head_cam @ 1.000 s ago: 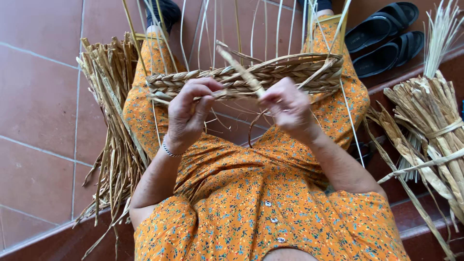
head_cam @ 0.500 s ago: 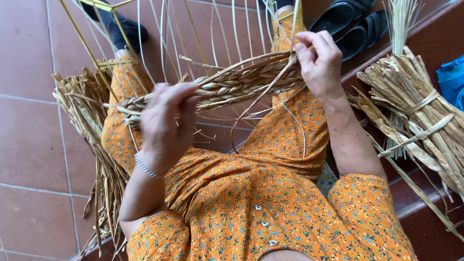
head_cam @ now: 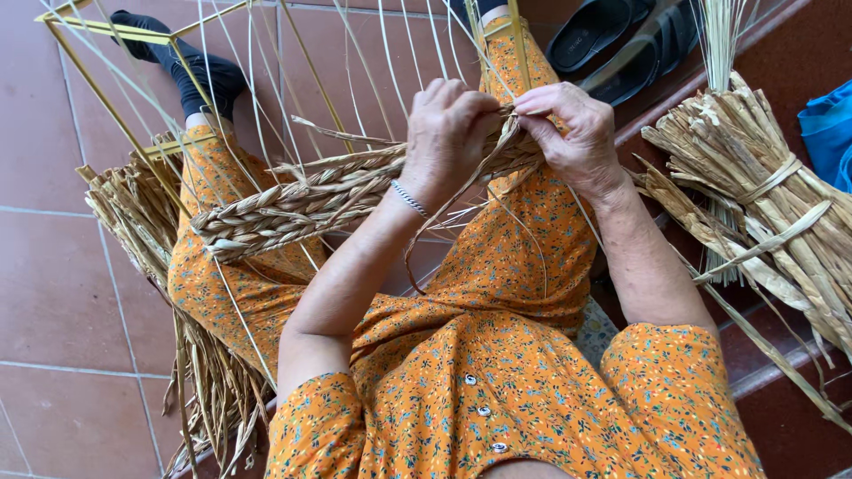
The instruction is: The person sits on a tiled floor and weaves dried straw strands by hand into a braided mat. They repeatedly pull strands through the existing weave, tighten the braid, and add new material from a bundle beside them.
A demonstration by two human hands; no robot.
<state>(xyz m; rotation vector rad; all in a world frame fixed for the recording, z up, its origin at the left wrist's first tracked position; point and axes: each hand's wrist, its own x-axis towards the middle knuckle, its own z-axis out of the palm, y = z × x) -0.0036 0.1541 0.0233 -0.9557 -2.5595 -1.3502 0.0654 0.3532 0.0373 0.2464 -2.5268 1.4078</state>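
Note:
A woven band of dry plant fibre stretches across my lap, threaded through thin upright strands on a yellow wire frame. My left hand grips the band's right end from above, a bracelet on its wrist. Close beside it, my right hand pinches the fibre strands at the same spot. The two hands almost touch. Loose strands curl down below them over my orange flowered dress.
A bundle of dried fibre lies on the tiled floor at my left. A tied bundle rests on the step at right, below black sandals. A blue object shows at the right edge.
My left hand has moved right along the woven band to meet my right hand at its right end. The frame and band have shifted left in view.

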